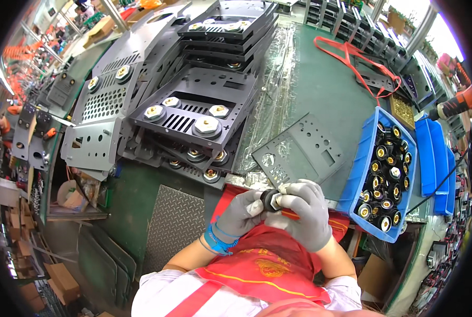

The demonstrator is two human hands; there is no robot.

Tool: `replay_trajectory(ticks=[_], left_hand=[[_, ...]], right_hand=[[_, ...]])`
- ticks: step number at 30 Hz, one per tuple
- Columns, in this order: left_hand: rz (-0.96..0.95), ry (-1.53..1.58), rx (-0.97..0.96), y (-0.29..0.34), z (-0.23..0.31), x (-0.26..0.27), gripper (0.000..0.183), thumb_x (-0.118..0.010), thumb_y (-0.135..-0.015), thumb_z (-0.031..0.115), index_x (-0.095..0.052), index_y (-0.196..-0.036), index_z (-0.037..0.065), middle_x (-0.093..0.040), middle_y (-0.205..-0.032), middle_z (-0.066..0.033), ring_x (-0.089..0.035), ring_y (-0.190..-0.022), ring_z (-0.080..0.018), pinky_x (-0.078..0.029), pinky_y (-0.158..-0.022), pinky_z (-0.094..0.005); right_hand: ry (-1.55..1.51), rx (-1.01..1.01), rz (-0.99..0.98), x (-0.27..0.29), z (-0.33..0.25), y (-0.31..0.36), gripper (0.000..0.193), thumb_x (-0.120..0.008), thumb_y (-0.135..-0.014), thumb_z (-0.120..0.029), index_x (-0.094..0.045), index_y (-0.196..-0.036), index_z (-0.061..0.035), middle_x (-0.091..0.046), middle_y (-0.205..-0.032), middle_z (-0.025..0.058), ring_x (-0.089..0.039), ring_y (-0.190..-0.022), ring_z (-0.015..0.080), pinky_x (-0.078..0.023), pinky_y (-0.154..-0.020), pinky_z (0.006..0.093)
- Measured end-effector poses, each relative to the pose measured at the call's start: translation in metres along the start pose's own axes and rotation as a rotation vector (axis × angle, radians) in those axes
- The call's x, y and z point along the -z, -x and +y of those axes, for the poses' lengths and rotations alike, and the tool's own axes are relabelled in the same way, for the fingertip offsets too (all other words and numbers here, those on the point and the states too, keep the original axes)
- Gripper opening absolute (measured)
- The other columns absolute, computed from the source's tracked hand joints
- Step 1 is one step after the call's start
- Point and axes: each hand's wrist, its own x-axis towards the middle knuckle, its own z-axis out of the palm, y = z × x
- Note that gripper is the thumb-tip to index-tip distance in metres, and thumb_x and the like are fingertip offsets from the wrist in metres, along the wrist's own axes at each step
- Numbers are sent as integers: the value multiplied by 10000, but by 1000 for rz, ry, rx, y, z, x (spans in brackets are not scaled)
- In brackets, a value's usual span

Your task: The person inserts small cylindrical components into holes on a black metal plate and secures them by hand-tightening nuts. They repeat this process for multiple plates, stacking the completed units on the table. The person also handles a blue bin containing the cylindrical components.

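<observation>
Both hands wear grey gloves and meet just above the red apron, at the table's near edge. My left hand [241, 214] is closed with its fingertips on one side of a black round fitting [270, 201]. From the other side, my right hand [307, 211] grips the same fitting with bent fingers, which partly cover it. Just beyond them, a dark metal plate [298, 156] with holes and slots lies flat on the green table. To the right, a blue bin [356, 166] holds many black fittings [386, 182] with brass-coloured centres.
Dark panels [193, 84] with mounted fittings are stacked at left, beside another slotted panel [101, 105]. A red strap [347, 47] lies at the back right, near a tray of small brass parts [402, 111]. A power driver [452, 104] and more blue bins [431, 158] are at far right.
</observation>
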Motion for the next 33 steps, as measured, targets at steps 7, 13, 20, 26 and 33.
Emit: replay_trajectory(ticks=[7, 13, 20, 26, 33], left_hand=[[-83, 177, 213, 0, 7, 5, 480, -680, -926, 254, -525, -1254, -61, -625, -1191, -135, -650, -1088, -235, -544, -958, -336], [-115, 292, 276, 1, 5, -6, 555, -606, -969, 285, -436, -1340, -91, -590, -1245, -182, -639, -1118, -308, -528, -1001, -394], [-135, 231, 111, 7, -10, 19, 437, -529, -1014, 230, -481, -1317, -80, -559, -1318, -183, -599, -1185, -295, -488, -1056, -339], [82, 110, 152, 26, -25, 57, 325, -514, -1019, 159, -530, -1250, -71, -582, -1277, -161, -601, -1180, -255, -513, -1038, -354], [95, 87, 224, 8, -40, 36, 518, -602, -968, 272, -458, -1373, -17, -563, -1324, -155, -608, -1167, -263, -534, -980, -390]], right_hand=[[-48, 117, -54, 1, 9, 5, 333, -799, -722, -241, -653, -1004, -140, -645, -1089, 31, -602, -1009, 260, -441, -960, 436], [-112, 112, -118, 7, 12, -1, 352, -795, -733, -231, -640, -1029, -122, -646, -1107, 61, -602, -1049, 275, -435, -990, 466], [26, 87, 40, -7, -2, 10, 376, -791, -717, -170, -598, -1028, -84, -619, -1114, 127, -613, -1023, 322, -471, -952, 480], [239, -116, -67, -28, 18, 32, 317, -755, -772, -147, -603, -1042, -80, -603, -1188, 149, -639, -967, 326, -492, -829, 419], [-92, -281, -207, -23, 20, 42, 244, -738, -787, -120, -617, -996, -80, -625, -1160, 166, -648, -897, 356, -522, -744, 426]])
